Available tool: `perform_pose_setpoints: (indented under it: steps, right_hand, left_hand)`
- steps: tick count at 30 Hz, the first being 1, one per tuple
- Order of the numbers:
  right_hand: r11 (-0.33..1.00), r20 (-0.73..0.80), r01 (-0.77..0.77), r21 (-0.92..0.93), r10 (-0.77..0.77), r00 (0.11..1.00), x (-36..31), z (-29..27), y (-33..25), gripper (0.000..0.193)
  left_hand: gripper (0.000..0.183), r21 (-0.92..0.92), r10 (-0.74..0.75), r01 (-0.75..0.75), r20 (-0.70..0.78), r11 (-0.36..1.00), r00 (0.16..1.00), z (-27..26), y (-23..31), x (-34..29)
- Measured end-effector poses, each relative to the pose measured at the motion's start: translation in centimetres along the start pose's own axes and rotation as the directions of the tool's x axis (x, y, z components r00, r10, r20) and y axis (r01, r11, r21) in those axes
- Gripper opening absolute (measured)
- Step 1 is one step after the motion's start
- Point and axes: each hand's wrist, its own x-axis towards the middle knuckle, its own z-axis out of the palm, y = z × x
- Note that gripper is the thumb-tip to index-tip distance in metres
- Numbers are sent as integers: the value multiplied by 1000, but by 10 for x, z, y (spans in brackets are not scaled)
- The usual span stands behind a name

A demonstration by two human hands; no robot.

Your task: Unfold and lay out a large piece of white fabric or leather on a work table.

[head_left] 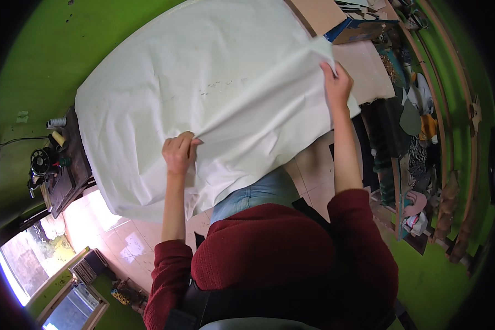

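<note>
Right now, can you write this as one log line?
left hand: grips edge of large white cloth sheet | right hand: lifts its corner | sheet: covers table

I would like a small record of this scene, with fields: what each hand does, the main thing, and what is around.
main thing: large white cloth, spread over a table
left hand: grips the near edge of the cloth, fingers closed on a fold
right hand: pinches a lifted corner of the cloth, raised off the table
cloth state: mostly flat, right part pulled up and creased
left side: black sewing machine on a dark stand
right side: shelves with mixed fabrics
top right: blue cardboard box
walls: green
</note>
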Motion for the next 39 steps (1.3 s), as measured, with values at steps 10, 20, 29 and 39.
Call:
perform_pose_setpoints:
  steps: [10, 20, 29, 39]
  right_hand:
    - [862, 447, 206, -463, 26, 894, 75, 124, -4, 30]
    - [953, -66, -121, -276, 107, 992, -76, -20, 31, 36]
    - [832, 4, -554, 34, 555, 832, -133, -33, 66, 63]
    - [638, 759, -765, 89, 454, 467, -140, -64, 75, 56]
  left_hand:
    - [29, 266, -459, 397, 238, 878, 856, 32, -44, 22]
    - [18, 189, -336, 310, 125, 932, 934, 60, 13, 43]
    - [41, -117, -193, 240, 315, 964, 929, 96, 23, 33]
    - [50, 112, -191, 160, 384, 981, 903, 103, 24, 35]
